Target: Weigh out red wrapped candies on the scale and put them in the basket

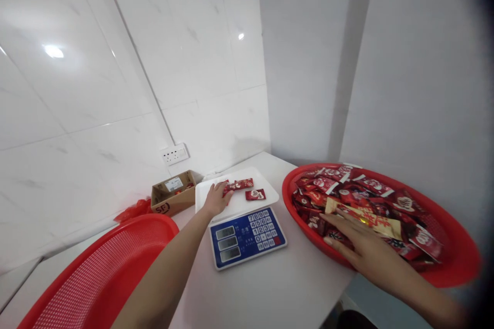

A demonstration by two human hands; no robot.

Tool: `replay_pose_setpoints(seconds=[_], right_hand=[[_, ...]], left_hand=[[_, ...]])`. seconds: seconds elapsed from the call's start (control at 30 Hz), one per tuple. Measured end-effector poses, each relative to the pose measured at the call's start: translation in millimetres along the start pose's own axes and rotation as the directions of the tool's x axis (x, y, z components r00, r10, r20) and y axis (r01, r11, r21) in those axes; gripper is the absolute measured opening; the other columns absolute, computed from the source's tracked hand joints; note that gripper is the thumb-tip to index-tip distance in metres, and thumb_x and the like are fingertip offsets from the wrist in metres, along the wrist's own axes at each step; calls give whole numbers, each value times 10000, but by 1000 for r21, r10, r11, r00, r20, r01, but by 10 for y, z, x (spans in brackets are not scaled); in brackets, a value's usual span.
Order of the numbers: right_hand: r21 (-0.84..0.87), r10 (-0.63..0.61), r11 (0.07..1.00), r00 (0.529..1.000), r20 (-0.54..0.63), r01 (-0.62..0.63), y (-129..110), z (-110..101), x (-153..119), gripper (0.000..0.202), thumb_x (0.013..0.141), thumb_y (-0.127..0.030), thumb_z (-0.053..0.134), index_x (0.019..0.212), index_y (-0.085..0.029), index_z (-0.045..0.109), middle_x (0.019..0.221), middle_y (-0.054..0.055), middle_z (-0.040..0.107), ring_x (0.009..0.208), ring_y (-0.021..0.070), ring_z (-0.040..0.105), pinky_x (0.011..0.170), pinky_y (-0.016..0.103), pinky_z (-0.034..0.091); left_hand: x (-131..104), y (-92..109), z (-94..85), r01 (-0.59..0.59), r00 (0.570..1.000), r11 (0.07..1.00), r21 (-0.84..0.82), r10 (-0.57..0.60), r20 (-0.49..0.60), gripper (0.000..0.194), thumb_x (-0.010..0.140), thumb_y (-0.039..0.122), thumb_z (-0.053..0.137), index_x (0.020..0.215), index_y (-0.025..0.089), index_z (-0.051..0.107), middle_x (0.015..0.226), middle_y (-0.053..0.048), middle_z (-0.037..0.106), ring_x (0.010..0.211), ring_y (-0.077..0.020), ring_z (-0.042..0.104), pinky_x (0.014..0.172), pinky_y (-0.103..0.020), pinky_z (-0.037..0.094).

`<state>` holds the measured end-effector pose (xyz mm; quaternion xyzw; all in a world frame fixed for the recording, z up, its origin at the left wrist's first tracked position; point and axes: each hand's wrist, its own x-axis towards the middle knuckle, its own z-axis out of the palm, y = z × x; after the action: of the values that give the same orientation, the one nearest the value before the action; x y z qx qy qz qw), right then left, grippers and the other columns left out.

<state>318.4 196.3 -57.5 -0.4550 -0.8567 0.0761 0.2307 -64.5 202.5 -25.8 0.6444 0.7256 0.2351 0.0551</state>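
Note:
On the white pan [204,198] of a digital scale [248,237], my left hand [216,199] has its thumb and fingers closed around the end of a small red packet [226,186]. Beside it lies another red packet [244,184], and a further red packet [255,194] rests apart to the right. My right hand [357,241] hovers over or lightly touches a heap of red packets [347,193] in a red basket [461,247]. Its fingers are stretched out, thumb apart, by a long cream-and-red packet [365,217].
At the left stands a red perforated basket [96,272]. Behind it are a cardboard box [173,193] and a red plastic bag [133,209]. All stand on a white table [304,272] against a tiled wall [216,77] and a grey wall [304,61]. A power socket [175,154] is mounted low on the tiles.

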Motion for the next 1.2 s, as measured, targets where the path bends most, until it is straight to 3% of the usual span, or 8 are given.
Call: replay_pose_setpoints(seconds=[0.2,0.33,0.57,0.63,0.73,0.83,0.93,1.2], right_hand=[[28,27,999,1000,3,-27,-25,-7,-2,531,814,-557,415,1242,-258,515,1314,66,513,1250,287,405,1013,484,369],[39,27,999,1000,-10,-26,-33,-15,1,523,807,-551,436,1223,-248,532,1301,77,524,1236,289,423,1007,483,377],[37,13,999,1000,-29,-11,-62,-55,-17,503,820,-530,431,1224,-248,529,1280,75,545,1221,285,443,989,483,399],[39,13,999,1000,-27,-12,-78,-72,-22,496,823,-524,425,1220,-246,532,1263,76,559,1194,283,474,976,486,411],[43,18,999,1000,-20,-17,-95,-92,-27,503,828,-518,412,1219,-226,534,1253,83,567,1182,278,488,973,481,415],[48,25,999,1000,-17,-24,-105,-104,-32,498,830,-512,407,1211,-220,540,1248,78,572,1177,269,494,981,466,413],[59,18,998,999,-45,-15,-115,-111,-32,468,826,-509,413,1174,-234,565,1217,70,596,1150,270,519,964,465,431],[63,-13,998,997,-78,18,-84,-87,-22,475,822,-509,415,1166,-218,565,1200,101,604,1101,286,556,927,477,457]], left_hand=[[-26,156,21,21,1000,999,-40,-22,-3,518,852,499,335,1253,191,445,1254,-89,561,1149,-218,512,955,-328,393],[26,231,55,38,999,999,-17,-39,-38,602,825,538,376,1297,165,397,1371,-126,428,1284,-239,348,1054,-368,274],[155,479,241,68,993,996,62,-74,91,764,657,745,426,1308,348,371,1468,-125,252,1341,-418,104,958,-709,105],[179,547,271,37,990,995,91,-49,129,740,650,738,442,1283,357,404,1444,-119,303,1321,-429,163,954,-705,119],[204,572,254,9,988,998,62,-18,151,632,671,654,501,1197,304,507,1313,-128,466,1194,-393,409,937,-596,307],[204,491,135,-18,987,1000,-8,20,159,528,662,501,604,1138,276,552,1213,-90,554,1077,-295,537,914,-431,411],[168,349,-83,-22,992,996,-90,33,122,595,636,411,664,1190,258,509,1257,-71,541,1139,-252,505,962,-355,392],[-85,-59,-759,121,989,965,-234,-136,-49,532,780,532,458,1186,193,516,1272,-90,544,1156,-225,505,929,-321,424]])
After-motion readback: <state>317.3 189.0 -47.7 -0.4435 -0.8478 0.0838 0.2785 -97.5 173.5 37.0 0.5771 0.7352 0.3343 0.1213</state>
